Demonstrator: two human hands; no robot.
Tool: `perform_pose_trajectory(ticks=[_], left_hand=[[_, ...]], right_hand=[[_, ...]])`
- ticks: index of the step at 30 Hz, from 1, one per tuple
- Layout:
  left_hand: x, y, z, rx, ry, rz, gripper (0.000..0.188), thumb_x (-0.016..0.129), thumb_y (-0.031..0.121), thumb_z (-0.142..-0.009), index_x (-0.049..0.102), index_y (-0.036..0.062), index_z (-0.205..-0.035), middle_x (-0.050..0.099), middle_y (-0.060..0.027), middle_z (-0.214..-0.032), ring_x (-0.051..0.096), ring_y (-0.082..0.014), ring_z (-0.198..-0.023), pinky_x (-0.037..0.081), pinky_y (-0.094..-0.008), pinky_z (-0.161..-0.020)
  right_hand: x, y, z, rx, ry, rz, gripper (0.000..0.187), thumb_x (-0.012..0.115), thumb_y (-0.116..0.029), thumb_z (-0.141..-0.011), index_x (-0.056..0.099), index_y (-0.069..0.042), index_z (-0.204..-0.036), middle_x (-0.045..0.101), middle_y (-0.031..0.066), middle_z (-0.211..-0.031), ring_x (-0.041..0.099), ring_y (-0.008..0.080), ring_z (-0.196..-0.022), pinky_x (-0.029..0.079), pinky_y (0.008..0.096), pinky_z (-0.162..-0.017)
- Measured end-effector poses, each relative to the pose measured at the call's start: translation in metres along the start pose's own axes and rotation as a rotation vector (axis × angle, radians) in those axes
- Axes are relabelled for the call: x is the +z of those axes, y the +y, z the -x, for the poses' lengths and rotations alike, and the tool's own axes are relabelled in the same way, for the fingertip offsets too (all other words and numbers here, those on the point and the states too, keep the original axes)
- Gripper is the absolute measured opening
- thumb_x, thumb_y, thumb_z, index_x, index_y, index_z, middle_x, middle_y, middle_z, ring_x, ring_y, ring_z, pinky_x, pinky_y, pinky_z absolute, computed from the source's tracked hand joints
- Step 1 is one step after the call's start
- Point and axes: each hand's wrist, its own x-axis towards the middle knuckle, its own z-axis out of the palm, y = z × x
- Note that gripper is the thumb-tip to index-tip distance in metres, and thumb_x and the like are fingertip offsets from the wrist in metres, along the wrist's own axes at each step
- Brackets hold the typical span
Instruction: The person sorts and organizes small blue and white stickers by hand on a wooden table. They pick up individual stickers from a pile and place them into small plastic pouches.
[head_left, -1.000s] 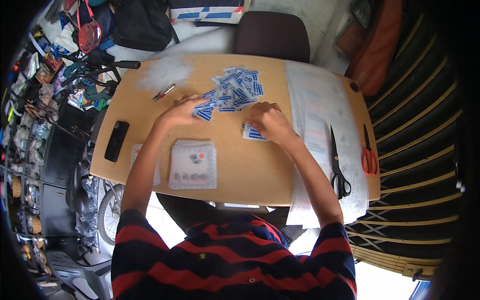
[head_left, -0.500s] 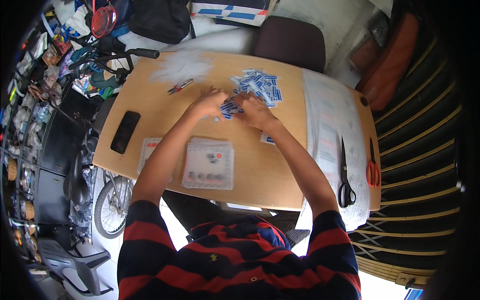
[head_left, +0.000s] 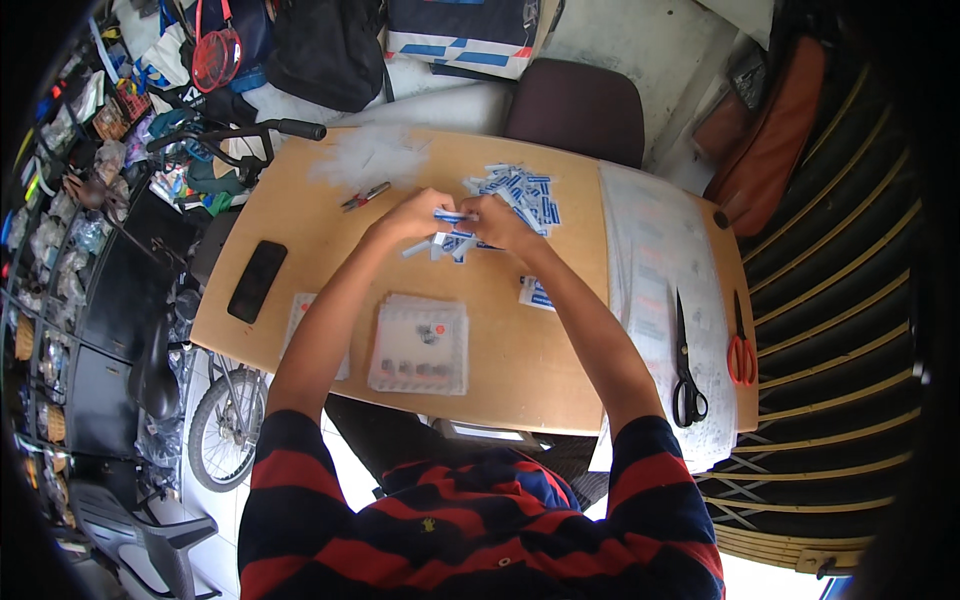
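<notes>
Over the far middle of the table, both my hands are closed on a small blue-and-white label strip (head_left: 455,216). My left hand (head_left: 415,212) pinches it at one end, and my right hand (head_left: 497,222) grips the other. Beneath them lies a small cluster of similar strips (head_left: 455,247). A larger heap of loose blue-and-white label strips (head_left: 535,200) spreads just beyond my right hand. Red-handled pliers (head_left: 366,196) rest beyond my left hand. Under my right forearm, another blue-and-white piece (head_left: 536,292) is partly covered.
Translucent white scraps (head_left: 370,155) lie at the table's far left, with a black phone (head_left: 257,281) nearer. A stack of printed clear sheets (head_left: 418,345) sits in front of me. Black scissors (head_left: 684,370) and red-handled scissors (head_left: 741,350) lie right, by large translucent sheeting (head_left: 655,240).
My hands have come up from the label strips and closer together, now with a strip held between them. The whole view has shifted slightly downward.
</notes>
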Motion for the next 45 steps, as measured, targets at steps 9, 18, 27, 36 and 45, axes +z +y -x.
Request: perform_pose_trajectory(ticks=[9,18,27,36,45], left_hand=[[-0.004,0.026,0.033,0.069,0.316,0.854,0.051,0.072,0.018,-0.090,0.050,0.0032,-0.134,0.067,-0.0076,-0.104,0.064,-0.0132,-0.086,0.050,-0.0265,-0.075],[0.067,0.074,0.051,0.128,0.451,0.827,0.021,0.063,0.018,-0.097,0.066,0.0028,-0.110,0.064,0.0030,-0.080,0.053,-0.0024,-0.068,0.044,-0.0190,-0.063],[0.164,0.133,0.144,0.169,0.379,0.671,0.023,0.060,-0.001,-0.093,0.062,-0.0046,-0.116,0.063,-0.0037,-0.092,0.060,-0.0088,-0.085,0.049,-0.0254,-0.073],[0.211,0.189,0.237,0.170,0.278,0.001,0.062,0.079,0.014,-0.070,0.058,0.0087,-0.128,0.063,-0.0051,-0.101,0.055,-0.0245,-0.095,0.039,-0.0429,-0.084],[0.177,0.180,0.261,0.343,0.030,-0.257,0.050,0.082,0.031,-0.070,0.069,0.0132,-0.115,0.056,-0.0009,-0.130,0.045,-0.0293,-0.118,0.032,-0.0454,-0.100]], right_hand=[[-0.026,-0.032,0.026,0.312,0.223,-1.029,0.015,0.067,-0.021,-0.094,0.069,-0.007,-0.097,0.067,0.0017,-0.084,0.057,0.0094,-0.072,0.044,0.0285,-0.067],[-0.009,-0.064,0.084,0.261,0.357,-1.053,0.015,0.057,-0.016,-0.098,0.064,-0.003,-0.093,0.067,0.0044,-0.082,0.059,0.0108,-0.073,0.044,0.0265,-0.065],[-0.002,-0.118,0.245,0.369,0.562,-0.834,0.045,0.059,-0.017,-0.098,0.040,-0.006,-0.137,0.058,0.0178,-0.108,0.061,0.0196,-0.089,0.051,0.0350,-0.078],[0.044,-0.158,0.331,0.680,0.585,-1.722,0.038,0.043,-0.036,-0.105,0.032,-0.019,-0.137,0.051,0.0107,-0.107,0.058,0.0194,-0.093,0.051,0.0304,-0.072],[0.054,-0.142,0.330,0.440,0.426,-2.004,0.047,0.031,-0.046,-0.106,0.027,-0.022,-0.146,0.057,0.0130,-0.102,0.061,0.0230,-0.092,0.052,0.0332,-0.076]])
